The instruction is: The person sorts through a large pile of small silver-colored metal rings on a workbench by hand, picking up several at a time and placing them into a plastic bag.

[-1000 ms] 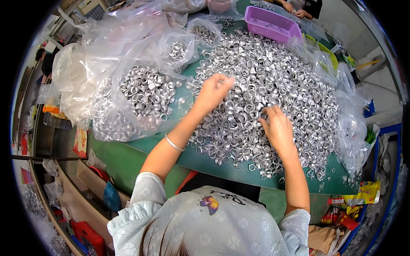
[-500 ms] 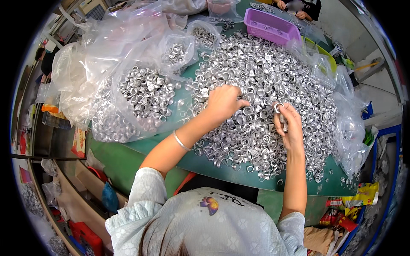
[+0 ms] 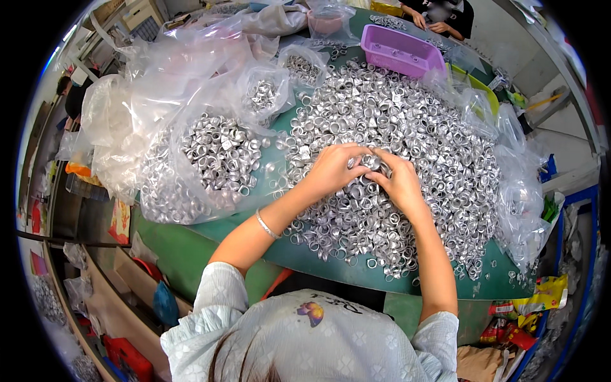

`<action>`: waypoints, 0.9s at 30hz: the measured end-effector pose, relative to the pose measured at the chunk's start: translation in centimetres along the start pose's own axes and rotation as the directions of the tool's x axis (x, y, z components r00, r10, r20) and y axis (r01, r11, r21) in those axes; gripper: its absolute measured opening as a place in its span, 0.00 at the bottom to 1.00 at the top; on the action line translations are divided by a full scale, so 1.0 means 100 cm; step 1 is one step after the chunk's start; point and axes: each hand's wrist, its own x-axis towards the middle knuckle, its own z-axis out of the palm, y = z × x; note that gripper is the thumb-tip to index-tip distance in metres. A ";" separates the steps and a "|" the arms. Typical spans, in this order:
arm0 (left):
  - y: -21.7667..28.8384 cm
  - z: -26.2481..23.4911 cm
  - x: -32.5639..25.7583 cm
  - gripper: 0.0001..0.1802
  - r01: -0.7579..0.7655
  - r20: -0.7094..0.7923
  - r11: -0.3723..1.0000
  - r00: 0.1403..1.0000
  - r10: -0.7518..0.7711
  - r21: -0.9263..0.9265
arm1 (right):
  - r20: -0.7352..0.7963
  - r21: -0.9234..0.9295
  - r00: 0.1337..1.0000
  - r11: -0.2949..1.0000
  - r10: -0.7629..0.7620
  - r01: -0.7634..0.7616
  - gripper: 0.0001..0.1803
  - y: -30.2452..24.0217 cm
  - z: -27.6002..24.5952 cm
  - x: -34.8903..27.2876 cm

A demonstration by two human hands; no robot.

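A large heap of silver-coloured metal rings [image 3: 445,159] covers much of the green table. Over its middle my two hands meet, fingertips close together. My left hand [image 3: 336,169] has its thumb and forefinger bent around the near side of a silver ring [image 3: 370,163]. From the other side my right hand [image 3: 400,183] pinches at this ring with thumb and fingers. The fingertips partly cover the ring, so how many pieces they hold is hard to make out.
Clear plastic bags [image 3: 172,153] with more rings lie on the left. Behind the heap stand a purple basket [image 3: 407,62] and a yellow-green basin [image 3: 487,92]. Another person's hands [image 3: 439,27] work at the far end. Plastic sheeting [image 3: 519,191] lines the right side.
My right hand has moved left with a ring and now meets my left hand. My left hand has come slightly lower, its fingers now at the ring.
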 end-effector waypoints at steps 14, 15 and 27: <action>0.032 -0.011 -0.015 0.13 0.078 -0.037 0.899 0.994 -0.104 -0.430 | -0.260 0.317 0.965 0.940 -0.042 0.126 0.18 -0.023 -0.011 -0.030; 0.028 -0.006 -0.016 0.13 0.080 -0.041 0.861 0.992 -0.116 -0.503 | -0.242 0.388 0.970 0.917 0.007 0.090 0.18 -0.022 -0.010 -0.030; 0.025 -0.017 -0.018 0.14 0.530 0.441 0.386 0.846 -0.300 -0.755 | -0.243 -0.038 0.962 0.992 -0.124 0.118 0.17 -0.041 -0.027 -0.033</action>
